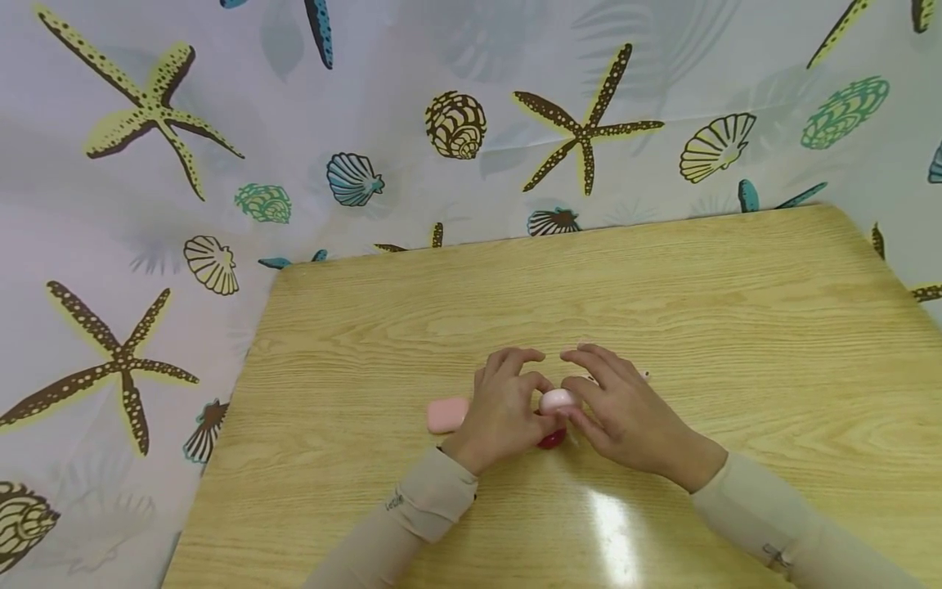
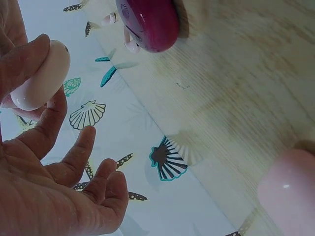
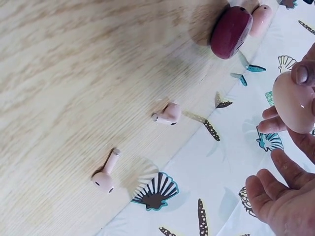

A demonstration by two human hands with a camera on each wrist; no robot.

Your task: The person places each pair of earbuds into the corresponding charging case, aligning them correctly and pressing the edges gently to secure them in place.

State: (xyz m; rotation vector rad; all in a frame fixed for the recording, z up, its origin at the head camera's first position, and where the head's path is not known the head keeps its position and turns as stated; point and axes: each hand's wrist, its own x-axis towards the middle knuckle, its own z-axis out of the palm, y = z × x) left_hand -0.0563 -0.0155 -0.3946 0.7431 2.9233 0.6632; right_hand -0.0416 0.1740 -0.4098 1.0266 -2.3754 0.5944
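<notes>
Both hands hold a pale pink earbud case (image 1: 559,400) just above the table. My left hand (image 1: 504,409) pinches it between thumb and forefinger, its other fingers spread apart; the same case (image 2: 43,78) shows in the left wrist view. From the other side my right hand (image 1: 625,409) grips the case (image 3: 294,102) with thumb and forefinger. Whether its lid is parted cannot be seen. Beneath the hands lies a glossy dark red case (image 1: 552,439), partly covered in the head view. A pink case (image 1: 445,415) lies beside the left hand.
Two pale pink earbuds lie apart on the table past the right hand, one earbud (image 3: 170,114) nearer the dark red case and another earbud (image 3: 104,178) farther off. The wooden table (image 1: 353,343) meets a shell-patterned curtain (image 1: 294,98) at its back and sides.
</notes>
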